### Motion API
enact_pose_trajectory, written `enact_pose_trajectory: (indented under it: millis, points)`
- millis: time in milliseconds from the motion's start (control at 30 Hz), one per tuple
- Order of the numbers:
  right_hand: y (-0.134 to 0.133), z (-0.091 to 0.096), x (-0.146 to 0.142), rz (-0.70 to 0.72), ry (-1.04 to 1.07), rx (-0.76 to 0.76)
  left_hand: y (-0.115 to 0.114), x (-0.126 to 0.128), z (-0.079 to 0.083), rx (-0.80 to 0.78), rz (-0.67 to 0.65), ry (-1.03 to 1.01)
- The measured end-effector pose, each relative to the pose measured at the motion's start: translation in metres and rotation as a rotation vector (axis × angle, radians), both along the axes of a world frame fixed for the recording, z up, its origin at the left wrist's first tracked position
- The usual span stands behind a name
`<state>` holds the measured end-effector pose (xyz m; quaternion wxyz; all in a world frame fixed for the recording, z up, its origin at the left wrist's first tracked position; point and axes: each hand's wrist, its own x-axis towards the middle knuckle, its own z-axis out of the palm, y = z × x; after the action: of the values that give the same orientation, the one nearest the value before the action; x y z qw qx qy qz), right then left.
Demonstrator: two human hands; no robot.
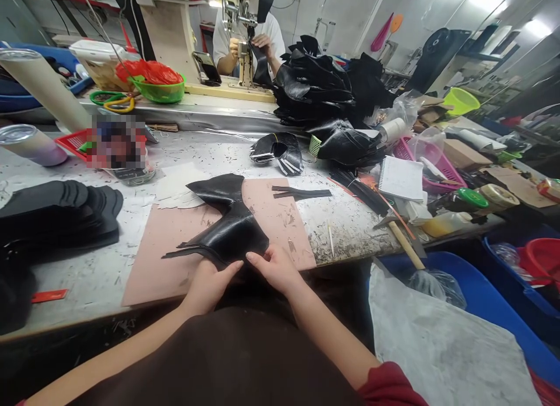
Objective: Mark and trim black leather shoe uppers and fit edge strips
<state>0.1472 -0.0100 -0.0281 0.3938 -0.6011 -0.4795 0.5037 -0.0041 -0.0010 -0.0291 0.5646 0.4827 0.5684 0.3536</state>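
Observation:
A glossy black leather boot upper point(227, 228) lies over the near edge of a pinkish board point(151, 254). My left hand point(212, 280) grips its near edge, thumb on top and fingers hidden underneath. Close beside it, my right hand point(275, 268) pinches the same edge between thumb and fingers. Thin dark strips point(179, 251) stick out from the upper's left side. On the board's right part rests a black zipper-like strip point(301, 192), split into two tails at its left end. White sheet material point(177, 184) sits behind the upper.
Stacked black pieces point(65, 213) lie on the left. Behind are a curled black leather piece point(277, 152) and a big leather pile point(315, 82). A hammer point(405, 242) overhangs the table's right edge, near blue tubs point(476, 283). Across, a person works at a sewing machine point(247, 62).

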Motion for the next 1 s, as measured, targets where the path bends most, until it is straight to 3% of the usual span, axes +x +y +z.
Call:
enact_pose_trajectory:
  millis: [100, 267, 467, 600, 700, 1000]
  points:
    - [0.001, 0.000, 0.002, -0.017, 0.106, -0.098, 0.001, -0.002, 0.001, 0.008, 0.034, 0.096]
    - [0.002, -0.002, 0.003, 0.040, 0.243, -0.152, 0.002, 0.003, 0.020, -0.061, 0.115, 0.243]
    - [0.000, -0.003, 0.001, 0.041, 0.288, -0.127, 0.001, 0.010, 0.019, -0.338, 0.190, -0.154]
    - [0.001, -0.002, 0.000, 0.014, 0.242, -0.082, -0.002, 0.007, 0.013, -0.389, 0.152, -0.318]
    - [0.000, 0.000, -0.001, 0.007, 0.258, -0.101, -0.003, 0.003, 0.012, -0.390, 0.060, -0.290]
    - [-0.001, -0.002, -0.001, 0.033, 0.243, -0.093, -0.004, 0.004, 0.004, -0.423, 0.159, -0.251]
